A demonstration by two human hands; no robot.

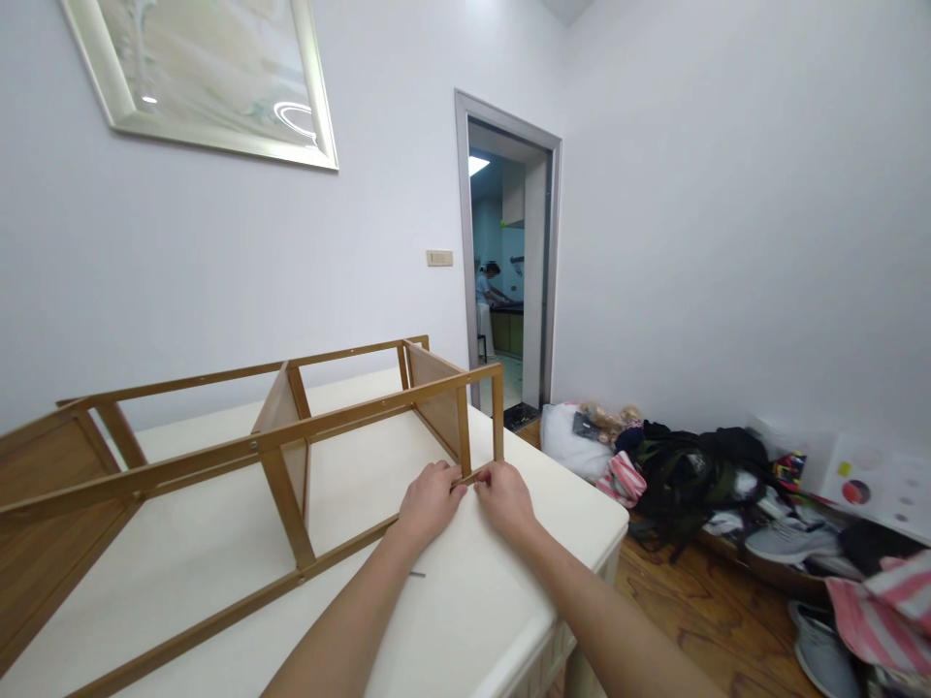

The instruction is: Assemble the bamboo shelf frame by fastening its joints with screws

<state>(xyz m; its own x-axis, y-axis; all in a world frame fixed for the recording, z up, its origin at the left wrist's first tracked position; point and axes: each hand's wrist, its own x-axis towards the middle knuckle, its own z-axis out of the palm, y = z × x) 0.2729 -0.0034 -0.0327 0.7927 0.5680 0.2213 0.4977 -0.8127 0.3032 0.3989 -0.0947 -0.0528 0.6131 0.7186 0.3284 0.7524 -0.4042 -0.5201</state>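
A brown wooden shelf rack (280,485) lies on its side on the white table (563,528), with its shelf panels standing upright between the rails. At its near right end, my left hand (431,499) is closed around the lower rail, with fingertips hidden against the wood. Beside it, my right hand (507,496) pinches the same rail near the end corner, below the upright end bar. Whether a small part sits between the fingers cannot be seen. A thin dark metal rod (417,574) lies on the table, partly behind my left forearm.
Along the right wall are a dark backpack (673,485), a white bag (571,441), grey shoes (792,538) and pink striped cloth (883,611). Beyond the doorway (509,262) a person (489,301) stands at a counter. A framed picture (218,145) hangs above the table.
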